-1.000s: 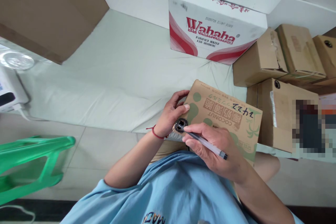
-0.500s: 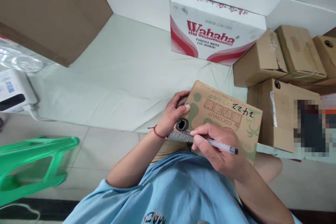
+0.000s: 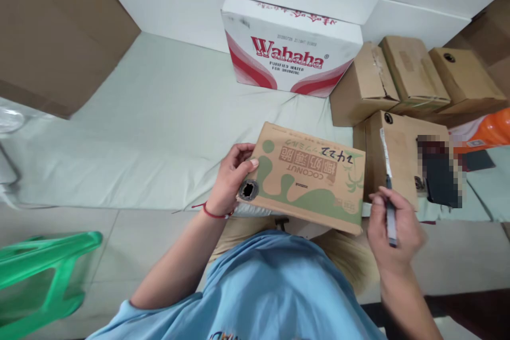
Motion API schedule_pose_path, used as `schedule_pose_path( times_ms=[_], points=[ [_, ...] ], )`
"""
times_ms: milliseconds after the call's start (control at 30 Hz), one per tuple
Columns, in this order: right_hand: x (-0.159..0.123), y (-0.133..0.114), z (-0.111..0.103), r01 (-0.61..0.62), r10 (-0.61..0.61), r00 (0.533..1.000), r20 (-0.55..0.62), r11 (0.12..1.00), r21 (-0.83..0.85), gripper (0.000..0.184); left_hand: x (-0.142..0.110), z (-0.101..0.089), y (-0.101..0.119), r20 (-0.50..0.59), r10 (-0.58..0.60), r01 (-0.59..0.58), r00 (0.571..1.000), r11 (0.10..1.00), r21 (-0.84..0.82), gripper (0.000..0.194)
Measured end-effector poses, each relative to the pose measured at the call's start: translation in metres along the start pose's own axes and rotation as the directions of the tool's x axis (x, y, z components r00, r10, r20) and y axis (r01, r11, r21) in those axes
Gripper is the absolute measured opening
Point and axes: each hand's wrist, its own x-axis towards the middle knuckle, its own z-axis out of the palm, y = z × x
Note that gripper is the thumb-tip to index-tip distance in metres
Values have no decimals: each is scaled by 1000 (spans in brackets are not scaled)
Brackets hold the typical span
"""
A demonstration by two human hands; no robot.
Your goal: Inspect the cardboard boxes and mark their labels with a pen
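Observation:
A brown cardboard box (image 3: pixel 303 180) with green coconut print and "2422" handwritten on it rests tilted near my lap. My left hand (image 3: pixel 231 178) grips its left end, thumb on the top face. Below that thumb, a black-rimmed round hole (image 3: pixel 249 190) shows at the box's corner. To the right of the box, my right hand (image 3: pixel 396 226) is closed around a pen (image 3: pixel 391 219), its tip pointing away from me and apart from the coconut box.
Several cardboard boxes (image 3: pixel 422 71) stand at the right, with a dark pixelated object (image 3: pixel 440 172) by the nearest. A white Wahaha carton (image 3: pixel 290 58) is at the back of the covered table (image 3: pixel 159 117). An orange bottle (image 3: pixel 492 127) lies far right; a green stool (image 3: pixel 59 271) stands lower left.
My right hand has moved right with the pen, away from the box's holed corner. The left hand still grips the box. The view has shifted to the right.

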Motion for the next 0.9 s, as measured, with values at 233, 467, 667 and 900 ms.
schedule_pose_path(
  times_ms=[233,467,667,900],
  points=[
    [-32,31,20,104,-138,934,330,987,120,46,-12,-11,5,-220,15,0,975,998,65,50],
    [-29,29,56,-17,-86,843,531,982,187,73,-22,-2,-1,-359,-3,-5,933,1000,-20,51],
    [-12,25,-14,72,-97,959,268,992,101,38,-44,-17,-26,-279,118,-151,953,983,-103,54],
    [45,111,-40,-318,345,938,-23,834,-450,104,-69,-48,-69,-81,160,-161,984,987,-16,77]
  ],
)
